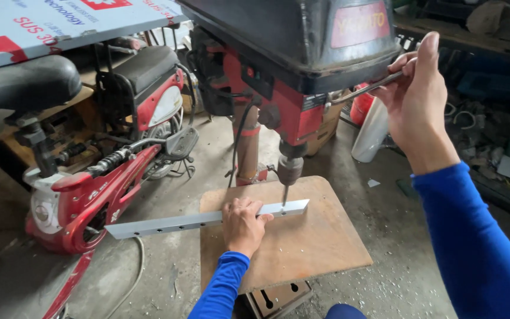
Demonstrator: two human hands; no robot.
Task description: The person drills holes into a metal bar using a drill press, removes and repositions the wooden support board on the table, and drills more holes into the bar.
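Metal bar (208,220), long, flat and pale grey, lies across the wooden board (302,248), and we have our left hand (243,224) pressed down on it, palm flat, fingers curled over its far edge, pinning it near the middle. To the right of that hand the bar runs on to its end, and there the drill bit (285,196) touches down on the top face, just short of the tip. To the left the bar juts well past the board's edge, out over the concrete floor (166,277), and we see a row of small holes along it.

Up top, our right hand (417,88) is closed around the feed lever (366,90), fingers wrapped on the thin steel rod, thumb up. That lever runs into the head of the red and black drill press (290,53), whose chuck (290,168) hangs directly over the bar. Both our sleeves are blue.

Further out on the left, a red scooter (90,189) stands close beside the board, black seat toward us. A white plastic container (370,133) sits behind the press on the right.
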